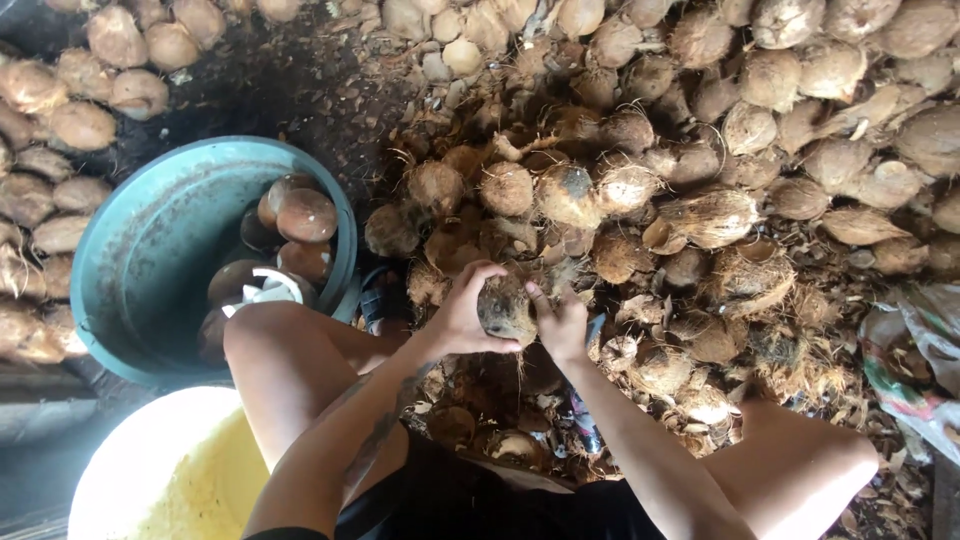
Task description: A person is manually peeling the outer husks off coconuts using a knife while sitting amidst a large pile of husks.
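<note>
Both my hands hold one husky brown coconut (pixel 506 308) in front of my knees. My left hand (pixel 462 312) wraps its left side, fingers curled over the top. My right hand (pixel 560 322) presses on its right side with the thumb up. Below the coconut lie husk scraps and coconut pieces (pixel 500 440) between my legs. A large heap of fibrous coconuts (pixel 690 180) fills the ground just beyond my hands.
A teal round tub (pixel 150 260) at left holds smooth peeled brown coconuts (pixel 305 215). A pale yellow basin (pixel 170 470) sits at bottom left. More coconuts (pixel 60 150) line the far left. A crumpled sack (pixel 915 370) lies at right. My sandalled foot (pixel 382 298) rests by the tub.
</note>
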